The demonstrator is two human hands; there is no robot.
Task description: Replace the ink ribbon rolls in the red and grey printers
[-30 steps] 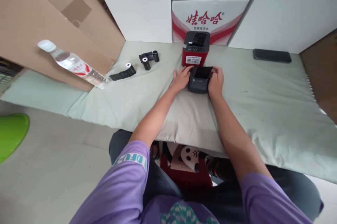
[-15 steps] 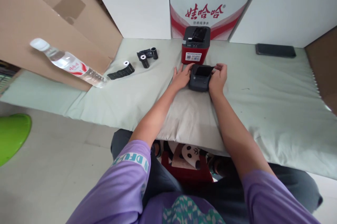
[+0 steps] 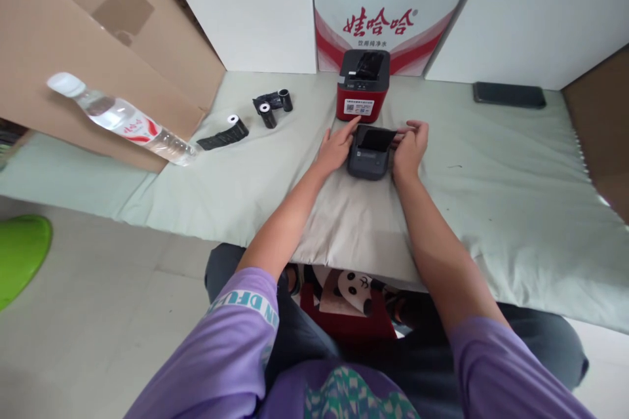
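Note:
A small dark grey label printer (image 3: 369, 155) lies on the pale green cloth (image 3: 491, 170) in front of me. My left hand (image 3: 335, 147) rests flat against its left side, fingers reaching the top left corner. My right hand (image 3: 410, 147) holds its right side, fingertips on the dark lid at the top edge. Just behind it stands a red printer with a black top (image 3: 363, 84).
Left of the printers lie two black rolls (image 3: 273, 106) and a white-cored roll on a black strip (image 3: 225, 134). A water bottle (image 3: 120, 119) leans by the cardboard box (image 3: 73, 45). A black phone (image 3: 509, 96) lies at back right. White boxes line the back.
The raised lid of the grey printer has come down flat. My right hand's fingers have shifted onto the lid's top edge; the left hand stays at the side.

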